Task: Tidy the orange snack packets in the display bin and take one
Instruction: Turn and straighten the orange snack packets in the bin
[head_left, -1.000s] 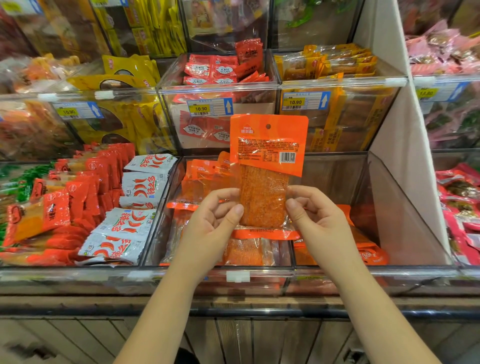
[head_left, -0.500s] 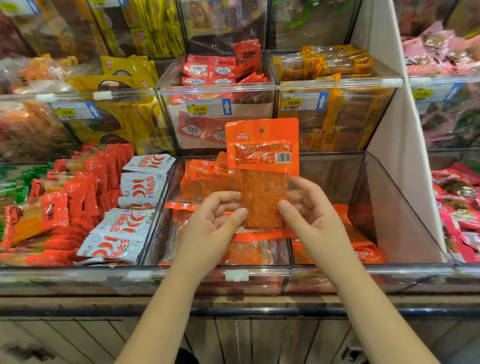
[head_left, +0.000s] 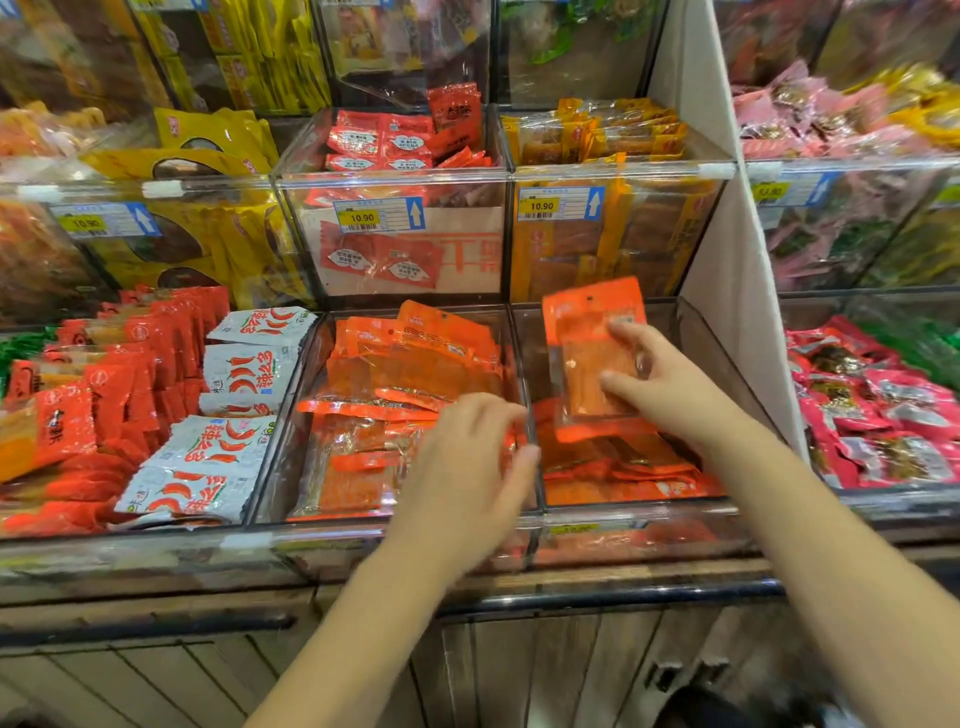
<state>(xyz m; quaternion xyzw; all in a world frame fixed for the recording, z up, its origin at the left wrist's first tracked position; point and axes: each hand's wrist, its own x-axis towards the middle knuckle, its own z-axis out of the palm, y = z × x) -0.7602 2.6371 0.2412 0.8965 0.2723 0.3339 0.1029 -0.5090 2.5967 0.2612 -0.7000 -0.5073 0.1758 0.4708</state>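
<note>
Moved: both hands have come down from a raised two-handed hold; the left one has let go.
Orange packet (head_left: 577, 364): upright, tilted slightly, just right of the divider (head_left: 522, 364), above the packets lying there.
Right hand (head_left: 670, 395): pinches the packet, fingers on its upper part, thumb across the lower.
Left hand (head_left: 467, 467): curled over the heap (head_left: 410, 364) just left of the divider; blurred, cannot tell whether it grips anything.
Handling: probably light, thin and glossy, so slippery; the flat slab inside should stiffen it. Grip across the slab or the orange header, not the loose edges.
</note>
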